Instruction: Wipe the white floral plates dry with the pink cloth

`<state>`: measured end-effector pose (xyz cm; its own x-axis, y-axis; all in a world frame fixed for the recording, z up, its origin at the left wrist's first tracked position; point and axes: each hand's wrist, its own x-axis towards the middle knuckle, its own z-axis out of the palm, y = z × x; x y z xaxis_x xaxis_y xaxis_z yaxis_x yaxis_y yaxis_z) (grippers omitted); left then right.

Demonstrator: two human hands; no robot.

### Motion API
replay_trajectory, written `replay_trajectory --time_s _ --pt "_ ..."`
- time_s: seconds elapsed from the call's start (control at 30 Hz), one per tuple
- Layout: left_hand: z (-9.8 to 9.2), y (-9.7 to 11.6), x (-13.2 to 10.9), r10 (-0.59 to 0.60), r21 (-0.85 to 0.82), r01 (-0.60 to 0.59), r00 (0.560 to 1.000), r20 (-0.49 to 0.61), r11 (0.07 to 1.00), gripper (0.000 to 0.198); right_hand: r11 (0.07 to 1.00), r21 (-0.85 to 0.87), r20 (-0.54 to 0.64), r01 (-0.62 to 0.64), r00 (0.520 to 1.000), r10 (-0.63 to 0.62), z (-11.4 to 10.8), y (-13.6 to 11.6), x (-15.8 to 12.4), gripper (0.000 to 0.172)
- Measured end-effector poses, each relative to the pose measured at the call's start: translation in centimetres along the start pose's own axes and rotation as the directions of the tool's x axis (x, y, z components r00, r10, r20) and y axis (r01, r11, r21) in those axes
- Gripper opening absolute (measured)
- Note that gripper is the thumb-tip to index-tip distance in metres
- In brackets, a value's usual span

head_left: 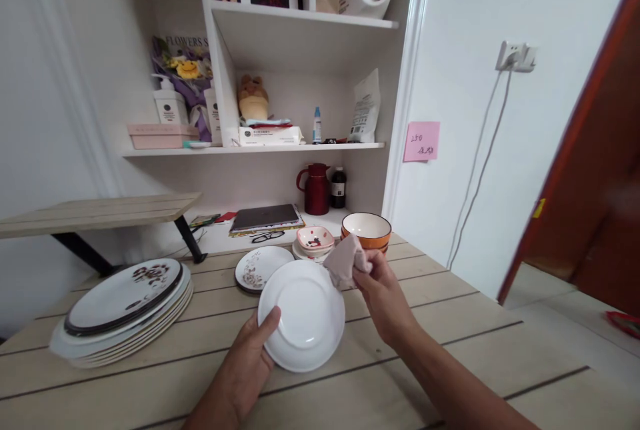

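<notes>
White, judged slick and breakable: gripped plate (303,317) at left rim, safest hold, in curled left fingers (270,327) over surface (460,317), short of far edge; pinched cloth (344,260) in right fingers (377,262)

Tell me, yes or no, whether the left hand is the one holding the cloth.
No, the right hand holds the cloth, while the left hand grips the white plate.
</notes>
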<state>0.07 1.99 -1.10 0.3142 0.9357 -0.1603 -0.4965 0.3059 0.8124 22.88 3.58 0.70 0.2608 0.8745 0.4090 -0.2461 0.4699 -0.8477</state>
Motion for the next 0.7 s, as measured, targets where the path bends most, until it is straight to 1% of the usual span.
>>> replay_trajectory --time_s 0.03,0.07,0.1,0.17,0.2,0.23,0.3,0.33,0.4,0.47,0.57,0.63,0.7 --pt "0.1 0.0 -0.1 0.005 0.003 -0.005 1.000 -0.004 1.000 0.055 0.995 -0.098 0.039 0.028 0.999 -0.024 0.2 0.0 -0.3 0.019" --pt "0.2 0.0 -0.1 0.012 0.008 -0.012 1.000 -0.013 1.000 0.056 0.980 -0.192 0.086 0.060 0.995 -0.044 0.4 0.1 -0.5 0.022" --pt "0.4 0.0 -0.2 0.017 0.015 -0.016 1.000 -0.025 1.000 0.056 0.958 -0.271 0.135 0.092 0.989 -0.057 0.6 0.2 -0.7 0.031" --pt "0.8 0.2 -0.4 0.025 0.033 -0.023 0.998 -0.052 0.999 0.058 0.916 -0.372 0.218 0.153 0.973 -0.073 0.6 0.4 -0.8 0.052" --pt "1.0 0.2 -0.6 0.030 0.043 -0.027 0.998 -0.059 0.999 0.059 0.896 -0.407 0.248 0.179 0.965 -0.080 0.5 0.5 -0.8 0.055" --pt "1.2 0.2 -0.7 0.040 0.054 -0.037 0.997 -0.059 0.998 0.060 0.876 -0.438 0.264 0.203 0.960 -0.090 0.4 0.5 -0.7 0.052" --pt "1.6 0.2 -0.9 0.069 0.082 -0.065 0.997 -0.042 0.994 0.063 0.833 -0.495 0.258 0.246 0.958 -0.129 0.1 0.5 -0.5 0.038" --pt "1.7 0.1 -1.0 0.085 0.101 -0.081 0.996 -0.032 0.992 0.064 0.815 -0.516 0.242 0.263 0.958 -0.156 0.0 0.5 -0.3 0.033" --pt "2.0 -0.2 -1.2 0.113 0.137 -0.110 0.993 -0.017 0.984 0.064 0.794 -0.539 0.197 0.281 0.959 -0.206 -0.2 0.3 -0.1 0.029" --pt "2.5 -0.5 -1.5 0.142 0.158 -0.140 0.990 -0.007 0.977 0.063 0.789 -0.543 0.183 0.289 0.957 -0.226 -0.2 0.1 -0.1 0.030" --pt "3.3 -1.0 -1.8 0.192 0.166 -0.190 0.981 0.007 0.968 0.065 0.768 -0.552 0.224 0.325 0.945 -0.239 0.1 -0.4 -0.4 0.036" --pt "3.8 -1.2 -1.9 0.216 0.191 -0.212 0.976 0.004 0.958 0.064 0.733 -0.569 0.254 0.372 0.928 -0.274 0.4 -0.7 -0.7 0.041" --pt "4.1 -1.1 -2.0 0.235 0.251 -0.228 0.972 0.003 0.941 0.060 0.693 -0.591 0.271 0.413 0.911 -0.312 0.7 -1.0 -1.0 0.046"
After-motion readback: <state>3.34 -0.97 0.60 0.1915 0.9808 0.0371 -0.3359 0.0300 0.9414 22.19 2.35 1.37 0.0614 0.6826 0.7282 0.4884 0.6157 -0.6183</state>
